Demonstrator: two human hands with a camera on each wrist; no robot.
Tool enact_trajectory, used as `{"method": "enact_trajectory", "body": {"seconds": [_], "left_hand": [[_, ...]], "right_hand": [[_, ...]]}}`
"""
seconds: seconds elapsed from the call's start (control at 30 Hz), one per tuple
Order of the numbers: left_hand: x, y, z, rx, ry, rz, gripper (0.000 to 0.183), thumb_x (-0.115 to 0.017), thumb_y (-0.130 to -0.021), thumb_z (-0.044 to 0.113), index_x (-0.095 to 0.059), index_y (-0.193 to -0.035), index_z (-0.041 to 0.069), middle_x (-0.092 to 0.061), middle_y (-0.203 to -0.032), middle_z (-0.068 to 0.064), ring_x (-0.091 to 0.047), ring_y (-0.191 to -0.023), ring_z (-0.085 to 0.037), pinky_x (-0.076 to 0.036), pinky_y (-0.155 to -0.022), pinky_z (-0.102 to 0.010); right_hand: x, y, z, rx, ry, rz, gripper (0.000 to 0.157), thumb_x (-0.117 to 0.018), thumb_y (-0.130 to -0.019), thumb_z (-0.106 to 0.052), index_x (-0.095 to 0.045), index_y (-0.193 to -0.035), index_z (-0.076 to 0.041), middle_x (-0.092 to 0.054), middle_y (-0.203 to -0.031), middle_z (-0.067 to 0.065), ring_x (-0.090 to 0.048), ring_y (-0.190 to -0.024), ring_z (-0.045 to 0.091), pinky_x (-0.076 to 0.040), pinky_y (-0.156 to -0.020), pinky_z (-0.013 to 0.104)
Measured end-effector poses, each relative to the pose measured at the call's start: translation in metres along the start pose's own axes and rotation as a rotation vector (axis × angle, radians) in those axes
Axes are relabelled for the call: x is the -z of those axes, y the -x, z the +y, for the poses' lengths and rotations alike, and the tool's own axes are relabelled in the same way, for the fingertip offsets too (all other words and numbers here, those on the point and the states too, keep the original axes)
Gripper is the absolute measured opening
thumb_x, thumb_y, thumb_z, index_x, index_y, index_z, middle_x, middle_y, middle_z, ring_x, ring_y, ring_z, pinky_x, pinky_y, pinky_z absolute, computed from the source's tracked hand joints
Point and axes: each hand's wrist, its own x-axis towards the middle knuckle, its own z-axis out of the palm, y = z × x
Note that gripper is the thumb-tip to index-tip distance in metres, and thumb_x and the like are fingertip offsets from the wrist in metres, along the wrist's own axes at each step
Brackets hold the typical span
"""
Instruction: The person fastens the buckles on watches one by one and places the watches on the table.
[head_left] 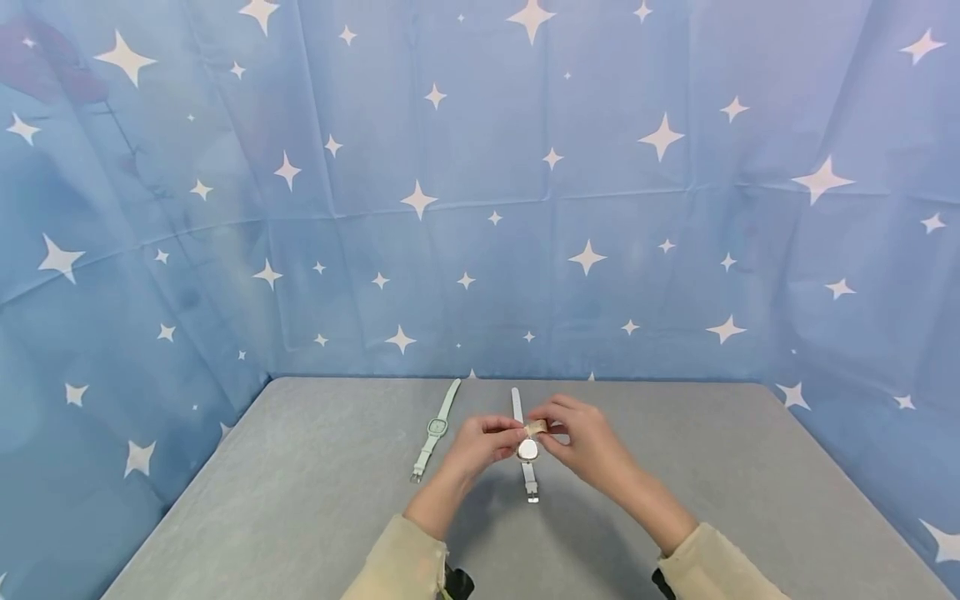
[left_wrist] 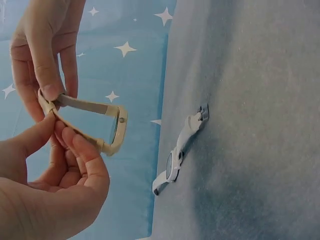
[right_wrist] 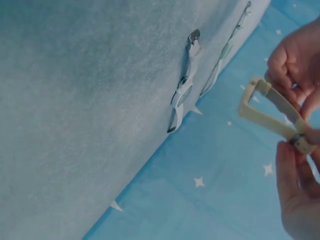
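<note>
Both hands hold a cream watch (left_wrist: 119, 131) above the table, its strap bent round into a closed loop. My left hand (head_left: 483, 450) pinches the strap near its joined ends between thumb and fingers. From the other side, my right hand (head_left: 585, 437) pinches the same end of the strap. In the right wrist view, a metal buckle (right_wrist: 296, 138) shows beside the fingertips. Beneath the hands lies a white watch (head_left: 529, 477), stretched out flat with its buckle toward me; its middle is partly covered in the head view.
Left of the white watch lies a pale green watch (head_left: 437, 427), flat and slanted, near the table's far edge. The grey table (head_left: 300, 500) meets a blue curtain with white stars (head_left: 480, 167) at the back and sides.
</note>
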Motion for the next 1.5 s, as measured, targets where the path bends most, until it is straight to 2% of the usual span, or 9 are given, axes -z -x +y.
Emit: {"method": "enact_trajectory", "body": {"seconds": [0.13,0.33,0.57,1.07,1.2,1.37,1.5], "left_hand": [[0.001,-0.003,0.0,0.031,0.025,-0.039,0.029,-0.066,-0.093,0.01,-0.064,-0.112,-0.012,-0.064,-0.088,0.001,-0.061,-0.078,-0.008,-0.055,-0.077,-0.022],[0.001,-0.003,0.003,0.062,0.003,-0.059,0.027,-0.063,-0.094,0.009,-0.063,-0.111,-0.012,-0.063,-0.085,0.001,-0.059,-0.076,-0.009,-0.055,-0.075,-0.021],[0.0,-0.002,0.006,0.056,-0.038,-0.06,0.023,-0.059,-0.094,0.008,-0.063,-0.106,-0.012,-0.061,-0.08,0.002,-0.058,-0.072,-0.008,-0.053,-0.072,-0.02],[0.004,0.001,0.007,0.035,-0.155,0.002,0.019,-0.056,-0.087,0.011,-0.063,-0.096,-0.004,-0.057,-0.079,0.002,-0.055,-0.071,-0.008,-0.053,-0.068,-0.022],[0.006,0.003,0.009,0.03,-0.201,0.022,0.023,-0.055,-0.086,0.012,-0.064,-0.099,-0.005,-0.058,-0.08,0.001,-0.056,-0.072,-0.008,-0.056,-0.071,-0.025],[0.009,0.007,0.009,0.009,-0.264,0.012,0.026,-0.056,-0.088,0.013,-0.065,-0.102,-0.007,-0.06,-0.082,-0.001,-0.057,-0.073,-0.008,-0.057,-0.074,-0.027],[0.009,0.011,0.007,-0.018,-0.276,0.009,0.024,-0.058,-0.091,0.014,-0.065,-0.104,-0.005,-0.061,-0.086,-0.002,-0.058,-0.077,-0.01,-0.056,-0.077,-0.028]], "right_hand": [[-0.001,-0.003,-0.001,0.024,0.06,-0.03,0.02,-0.082,-0.08,-0.005,-0.074,-0.096,-0.012,-0.066,-0.093,-0.002,-0.066,-0.079,0.009,-0.058,-0.073,0.022],[-0.001,-0.006,-0.005,-0.001,0.131,-0.079,0.016,-0.081,-0.081,-0.007,-0.071,-0.091,-0.014,-0.068,-0.087,-0.006,-0.063,-0.077,0.007,-0.057,-0.07,0.026],[-0.002,-0.005,-0.008,0.005,0.162,-0.067,0.018,-0.082,-0.08,-0.007,-0.068,-0.088,-0.014,-0.067,-0.083,-0.006,-0.061,-0.076,0.006,-0.054,-0.068,0.023],[-0.002,-0.004,-0.011,-0.03,0.15,-0.017,0.023,-0.084,-0.077,-0.007,-0.065,-0.086,-0.016,-0.064,-0.08,-0.008,-0.063,-0.075,0.007,-0.054,-0.068,0.023],[-0.002,-0.003,-0.012,-0.03,0.148,-0.012,0.024,-0.085,-0.076,-0.007,-0.065,-0.084,-0.016,-0.063,-0.079,-0.008,-0.062,-0.075,0.007,-0.053,-0.067,0.023],[-0.002,0.0,-0.013,-0.031,0.134,-0.008,0.024,-0.085,-0.077,-0.01,-0.064,-0.084,-0.018,-0.063,-0.08,-0.009,-0.062,-0.076,0.005,-0.054,-0.068,0.024],[-0.003,0.002,-0.015,-0.051,0.12,0.007,0.025,-0.084,-0.077,-0.008,-0.064,-0.084,-0.019,-0.064,-0.081,-0.01,-0.064,-0.077,0.005,-0.056,-0.069,0.024]]}}
